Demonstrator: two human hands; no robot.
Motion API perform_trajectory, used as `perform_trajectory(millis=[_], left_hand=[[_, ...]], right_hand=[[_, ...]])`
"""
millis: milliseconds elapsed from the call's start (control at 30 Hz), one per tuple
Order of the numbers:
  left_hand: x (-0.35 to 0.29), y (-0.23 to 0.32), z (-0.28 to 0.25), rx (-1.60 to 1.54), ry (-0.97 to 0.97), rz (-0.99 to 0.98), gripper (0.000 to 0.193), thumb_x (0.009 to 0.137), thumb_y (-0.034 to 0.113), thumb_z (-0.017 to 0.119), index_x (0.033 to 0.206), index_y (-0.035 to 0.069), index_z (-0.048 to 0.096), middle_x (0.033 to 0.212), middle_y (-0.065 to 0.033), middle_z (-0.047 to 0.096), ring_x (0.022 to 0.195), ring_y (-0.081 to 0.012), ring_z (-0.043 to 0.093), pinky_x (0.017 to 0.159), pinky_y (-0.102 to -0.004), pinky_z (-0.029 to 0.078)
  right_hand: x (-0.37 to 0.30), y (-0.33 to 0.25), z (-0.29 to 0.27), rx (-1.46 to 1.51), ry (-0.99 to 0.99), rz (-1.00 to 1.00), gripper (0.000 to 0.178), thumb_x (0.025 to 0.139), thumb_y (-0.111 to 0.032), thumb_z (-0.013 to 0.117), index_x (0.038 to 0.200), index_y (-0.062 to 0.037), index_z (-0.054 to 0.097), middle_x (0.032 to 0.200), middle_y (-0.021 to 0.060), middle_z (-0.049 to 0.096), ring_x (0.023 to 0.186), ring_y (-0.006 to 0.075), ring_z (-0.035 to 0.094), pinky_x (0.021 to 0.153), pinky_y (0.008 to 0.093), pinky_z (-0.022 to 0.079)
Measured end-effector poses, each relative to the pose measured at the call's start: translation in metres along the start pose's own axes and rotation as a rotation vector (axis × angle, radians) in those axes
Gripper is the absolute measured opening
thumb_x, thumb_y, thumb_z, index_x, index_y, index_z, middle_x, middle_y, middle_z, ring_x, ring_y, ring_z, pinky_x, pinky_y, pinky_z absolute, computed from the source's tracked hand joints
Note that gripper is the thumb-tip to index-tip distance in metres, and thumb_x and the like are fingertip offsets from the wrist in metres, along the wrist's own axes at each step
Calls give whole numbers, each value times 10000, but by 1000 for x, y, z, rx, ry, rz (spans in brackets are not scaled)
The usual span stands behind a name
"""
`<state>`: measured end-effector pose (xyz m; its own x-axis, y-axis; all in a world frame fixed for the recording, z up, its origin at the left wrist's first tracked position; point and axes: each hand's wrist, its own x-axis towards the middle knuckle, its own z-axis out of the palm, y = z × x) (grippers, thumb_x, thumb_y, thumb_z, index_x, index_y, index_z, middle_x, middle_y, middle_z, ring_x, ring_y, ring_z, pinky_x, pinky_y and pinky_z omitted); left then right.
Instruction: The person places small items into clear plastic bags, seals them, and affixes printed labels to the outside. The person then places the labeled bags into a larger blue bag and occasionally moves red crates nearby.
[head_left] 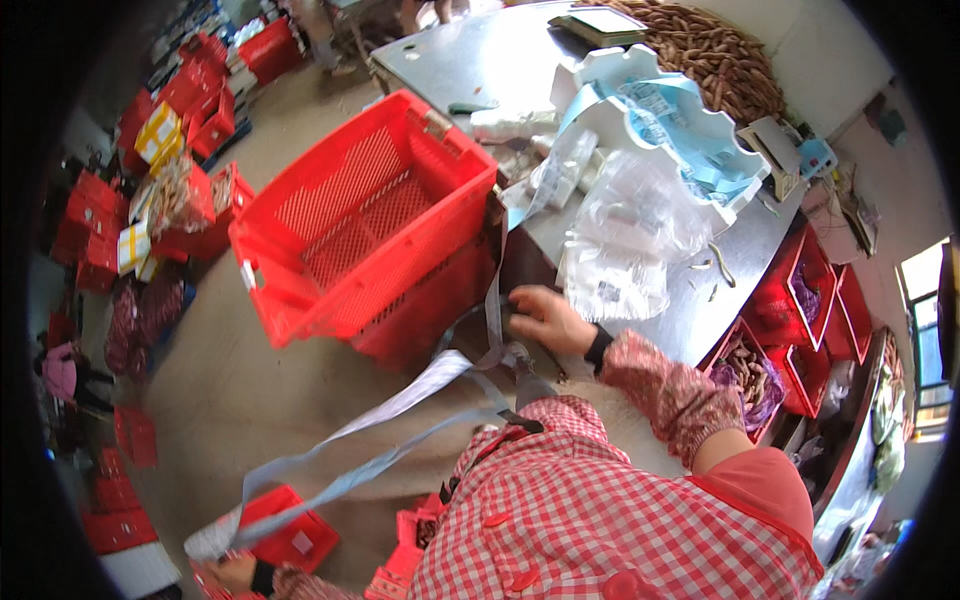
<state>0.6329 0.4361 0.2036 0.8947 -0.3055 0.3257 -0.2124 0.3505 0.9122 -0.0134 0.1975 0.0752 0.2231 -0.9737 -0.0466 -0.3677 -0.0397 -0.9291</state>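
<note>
A long ribbon-like strip (405, 395), pale blue and whitish, hangs in loose loops across the lower left. My left hand (237, 570) is low at the left, closed around the bunched end of the strip; part of the hand is hidden. My right hand (548, 320) is beside the table's near edge, its fingers bent but apart. Its fingertips are close to the hanging part of the strip; whether they touch cannot be made out. From there the strip rises over the table edge toward clear plastic bags (640, 220) and a white scalloped foam container (735, 190) holding blue strips.
An empty red crate (370, 215) is stacked on another, left of the metal table (450, 50). Brown elongated roots (700, 50) lie piled at the far end. More red crates (800, 290) stand at the right, and a small red container (295, 530) is on the floor.
</note>
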Motion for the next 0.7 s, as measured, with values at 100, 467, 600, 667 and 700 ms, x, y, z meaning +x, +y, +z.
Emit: perform_trajectory(millis=[100,467,600,667,700], left_hand=[[-40,-10,-1,266,117,224,416,963,228,597,1252,-70,613,1245,-207,628,1107,-290,635,921,-432,536],[-137,-57,207,512,-499,449,373,1045,282,474,1140,-5,693,1072,-241,676,978,-407,652,860,-502,527],[-155,-42,293,588,-853,457,315,1005,109,503,1252,-67,589,1222,-166,642,1119,-263,621,988,-379,491],[-181,-52,359,316,-920,-257,336,977,166,564,1174,-99,626,1146,-176,680,1057,-256,651,981,-351,496],[-203,-64,399,306,-1042,-243,332,1004,138,489,1181,-104,631,1156,-155,673,1051,-240,645,971,-344,490]], right_hand=[[90,21,-65,-460,286,-114,643,870,-343,713,1378,-27,478,1374,263,504,1248,434,514,1040,475,437],[168,57,-393,-778,1136,-28,726,847,-454,754,1355,5,512,1368,273,527,1301,393,483,1101,466,376],[29,140,-525,-592,1103,906,1065,745,-711,696,1428,59,420,1408,267,523,1284,408,530,1088,435,418],[3,200,-546,-425,1002,1183,1212,680,-711,768,1464,112,349,1494,272,437,1368,372,466,1109,382,397],[-17,222,-560,-74,735,1023,1299,674,-691,798,1523,101,215,1503,331,372,1408,385,392,1155,459,320]])
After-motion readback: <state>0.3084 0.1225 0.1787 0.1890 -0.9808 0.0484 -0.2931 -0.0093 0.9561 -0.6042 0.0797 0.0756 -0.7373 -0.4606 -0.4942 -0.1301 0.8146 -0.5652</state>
